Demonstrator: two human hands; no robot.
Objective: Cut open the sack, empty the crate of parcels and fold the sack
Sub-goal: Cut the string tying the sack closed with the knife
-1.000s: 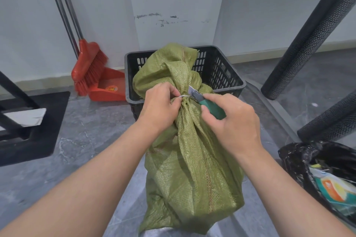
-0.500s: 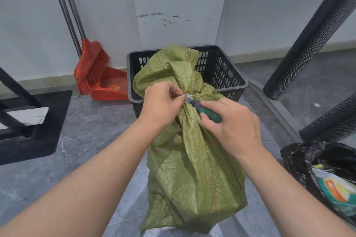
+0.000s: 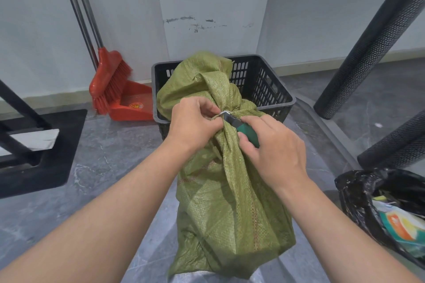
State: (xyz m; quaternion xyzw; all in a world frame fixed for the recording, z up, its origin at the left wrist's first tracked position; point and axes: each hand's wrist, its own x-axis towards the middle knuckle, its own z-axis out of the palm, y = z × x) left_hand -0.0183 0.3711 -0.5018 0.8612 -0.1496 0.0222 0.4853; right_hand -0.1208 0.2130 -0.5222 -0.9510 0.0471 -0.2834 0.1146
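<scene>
Sack [image 3: 230, 202] of green woven plastic standing upright on the grey floor [image 3: 103, 167], its tied neck in front of the black crate [image 3: 271, 89], whose near wall it hides. Left hand [image 3: 193, 122] clenched around the gathered neck just below the pale tie [image 3: 224, 113]; right hand [image 3: 276, 151] grasping the green handle of a knife [image 3: 241, 127], blade tip touching the tie. Red broom [image 3: 108, 85] and dustpan [image 3: 133, 103] against the wall left of the crate; black rubbish bag [image 3: 358, 190] at lower right, near the sack.
</scene>
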